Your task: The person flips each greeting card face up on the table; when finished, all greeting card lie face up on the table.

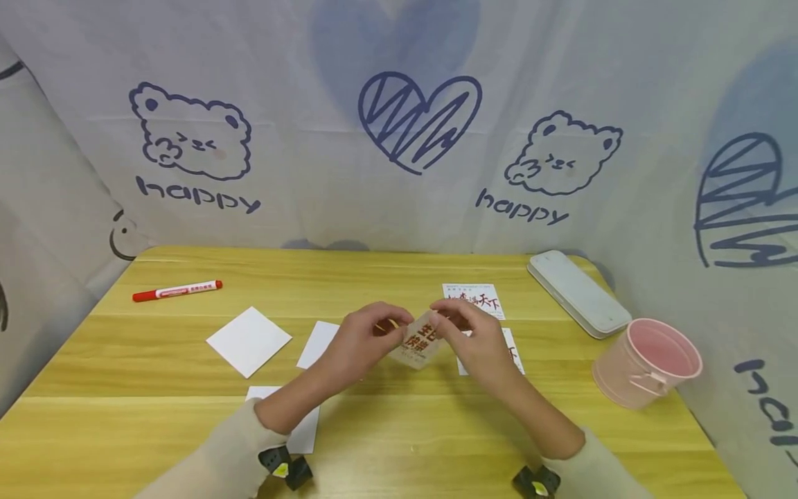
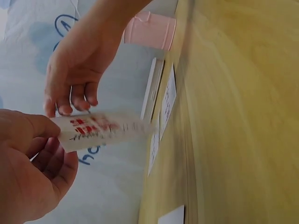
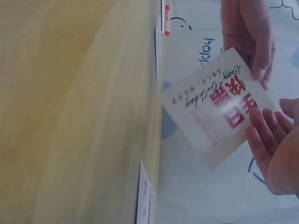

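Fingers of our left hand pinch one edge of a pale square card, while those of our right hand lie loose and uncurled right by it. We hold the card tilted above the tabletop; its face carries bold red Chinese characters, slanting black script and fainter small print.

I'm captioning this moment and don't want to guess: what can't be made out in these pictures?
- Held card: lettering blurred toward the end away from the left hand, left wrist view.
- Lower printed card: left part behind the right hand, head view.
- Nearest white card: partly covered by the left forearm, head view.
- Printed cards: cut off by the bottom edge, right wrist view.
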{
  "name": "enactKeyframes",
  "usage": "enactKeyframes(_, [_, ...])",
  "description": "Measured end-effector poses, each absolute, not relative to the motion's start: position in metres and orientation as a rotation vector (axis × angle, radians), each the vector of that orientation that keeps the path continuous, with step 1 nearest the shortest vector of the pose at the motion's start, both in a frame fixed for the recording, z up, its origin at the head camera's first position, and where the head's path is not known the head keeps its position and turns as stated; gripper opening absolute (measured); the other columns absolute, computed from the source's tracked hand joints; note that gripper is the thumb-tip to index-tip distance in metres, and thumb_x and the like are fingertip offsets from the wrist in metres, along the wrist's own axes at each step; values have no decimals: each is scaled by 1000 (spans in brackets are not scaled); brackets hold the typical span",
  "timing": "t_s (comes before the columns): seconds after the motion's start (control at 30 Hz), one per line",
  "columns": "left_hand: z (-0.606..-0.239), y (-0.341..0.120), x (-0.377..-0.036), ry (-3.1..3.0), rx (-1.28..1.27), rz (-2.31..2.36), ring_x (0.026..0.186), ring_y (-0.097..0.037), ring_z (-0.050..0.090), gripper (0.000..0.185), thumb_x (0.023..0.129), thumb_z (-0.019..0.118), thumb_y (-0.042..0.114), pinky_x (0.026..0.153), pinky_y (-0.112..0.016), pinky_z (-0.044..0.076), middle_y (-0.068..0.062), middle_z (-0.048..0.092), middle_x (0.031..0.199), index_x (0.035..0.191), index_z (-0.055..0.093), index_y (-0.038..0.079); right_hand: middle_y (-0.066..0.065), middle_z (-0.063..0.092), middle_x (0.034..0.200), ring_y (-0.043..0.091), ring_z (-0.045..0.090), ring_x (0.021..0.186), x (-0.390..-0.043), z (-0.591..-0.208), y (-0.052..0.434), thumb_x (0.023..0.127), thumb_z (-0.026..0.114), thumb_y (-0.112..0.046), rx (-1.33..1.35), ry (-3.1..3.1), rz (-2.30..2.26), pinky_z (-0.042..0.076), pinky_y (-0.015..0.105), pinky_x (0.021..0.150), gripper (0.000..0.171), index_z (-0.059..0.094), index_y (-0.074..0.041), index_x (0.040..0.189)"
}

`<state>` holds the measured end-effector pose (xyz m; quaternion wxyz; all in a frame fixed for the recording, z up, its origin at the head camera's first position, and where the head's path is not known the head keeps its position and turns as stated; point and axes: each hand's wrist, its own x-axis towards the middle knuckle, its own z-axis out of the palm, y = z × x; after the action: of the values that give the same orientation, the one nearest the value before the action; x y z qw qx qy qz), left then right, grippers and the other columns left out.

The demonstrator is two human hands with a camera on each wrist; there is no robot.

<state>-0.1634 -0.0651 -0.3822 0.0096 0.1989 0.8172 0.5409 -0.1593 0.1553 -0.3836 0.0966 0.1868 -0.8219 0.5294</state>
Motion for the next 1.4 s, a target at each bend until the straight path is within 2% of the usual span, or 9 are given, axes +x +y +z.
enactKeyframes(0.2, [-386,-77,-181,2420,386,1933,87,-16,62,18,96,65,10,70,-24,50,-9,69,100,114,71,7,0,68,105,14,59,92,-170,-377,169,99,67,-22,470,-2387,1384,50,23,76,22,69,-13,118])
enactKeyframes(0.37, [-386,-83,-189,2239,237,2135,88,-15,61,23,96,63,7,73,-23,53,-9,66,100,117,67,-1,0,66,114,13,60,100,-182,-379,180,98,68,-27,368,-2475,1374,50,25,84,32,65,-14,127])
enactKeyframes(0.5, [-387,-84,-192,2129,200,2206,92,-14,62,26,97,61,5,78,-25,56,-10,65,105,122,62,-5,8,70,107,28,69,96,-188,-386,181,99,66,-25,319,-2519,1669,57,31,85,36,61,-9,131])
enactKeyframes(0.67, [-390,-88,-196,2133,225,2118,92,-16,63,39,97,59,6,80,-29,57,-12,61,109,136,55,1,13,71,100,37,70,87,-195,-394,179,98,66,-17,291,-2485,1836,60,39,80,29,63,-8,126])
enactKeyframes(0.8, [-391,-91,-204,2224,259,1951,91,-18,64,47,97,61,10,80,-33,59,-14,61,110,143,51,8,15,70,101,40,69,92,-203,-397,178,98,66,-15,298,-2530,1831,60,43,83,30,63,-8,127])
enactKeyframes(0.93, [-390,-90,-218,2294,300,1869,88,-21,68,45,98,61,12,81,-39,60,-16,63,107,142,54,9,15,71,102,42,68,94,-211,-394,180,98,66,-13,347,-2586,1763,59,48,85,33,62,-6,130])
enactKeyframes(1.07, [-392,-90,-233,2321,323,1827,81,-23,71,35,98,60,11,82,-45,60,-17,66,103,133,58,5,12,71,100,35,67,89,-222,-394,179,98,66,-14,386,-2653,1666,58,48,83,33,62,-7,130])
enactKeyframes(1.2, [-394,-91,-247,2301,296,1774,80,-22,70,30,98,61,10,83,-46,59,-17,67,102,127,59,2,10,70,97,32,66,85,-236,-394,178,97,68,-15,402,-2721,1563,57,49,81,35,62,-9,130])
enactKeyframes(1.4, [-398,-90,-273,2196,234,1755,75,-20,68,32,98,59,3,83,-45,60,-15,64,102,130,57,-3,10,69,95,34,66,83,-268,-402,176,97,67,-12,418,-2816,1464,56,52,78,32,62,-10,129])
